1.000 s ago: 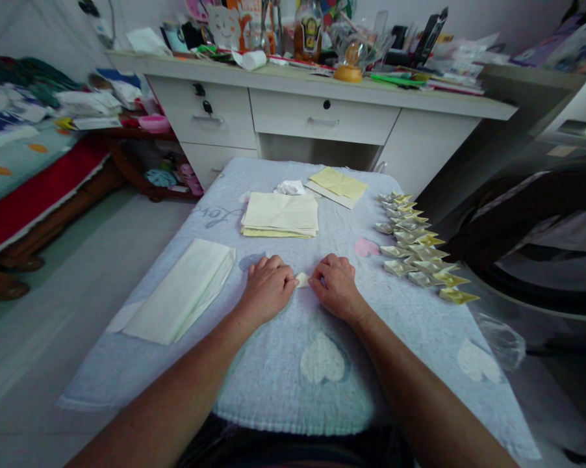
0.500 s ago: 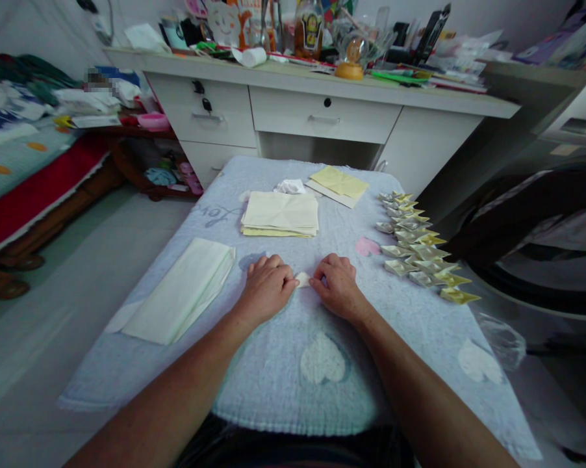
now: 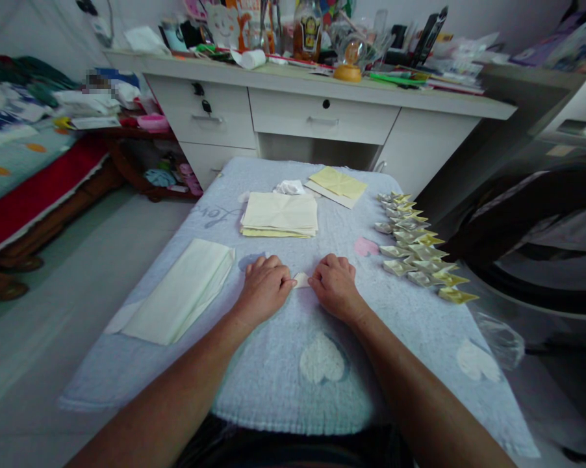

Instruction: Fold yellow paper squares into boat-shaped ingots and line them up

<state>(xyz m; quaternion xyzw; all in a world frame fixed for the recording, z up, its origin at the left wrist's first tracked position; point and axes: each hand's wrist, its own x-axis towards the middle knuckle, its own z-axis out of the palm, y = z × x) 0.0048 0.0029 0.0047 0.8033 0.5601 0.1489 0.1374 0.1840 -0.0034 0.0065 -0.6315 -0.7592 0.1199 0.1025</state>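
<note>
A small piece of folded paper [image 3: 301, 280] lies low over the cloth-covered table, pinched from both sides. My left hand [image 3: 267, 286] is closed on its left end, thumb against the paper. On its right end my right hand [image 3: 336, 286] is closed too, with the fingers curled. Most of the paper is hidden by the hands; only its pale middle shows. Beyond them rests a stack of cream and yellow paper sheets [image 3: 280, 211]. Rows of folded paper boats [image 3: 414, 250] stand along the right side.
A long folded pale sheet [image 3: 180, 292] lies on the left of the tablecloth [image 3: 273, 390]. Farther back are a crumpled white tissue [image 3: 290, 187] and loose yellow paper [image 3: 339, 182]. A cluttered white desk [image 3: 322, 120] stands behind, a washing machine [image 3: 573, 123] at right.
Both hands keep their grip on the folded paper, with barely any movement. The right hand's fingers look slightly more curled in. The view has shifted very slightly.
</note>
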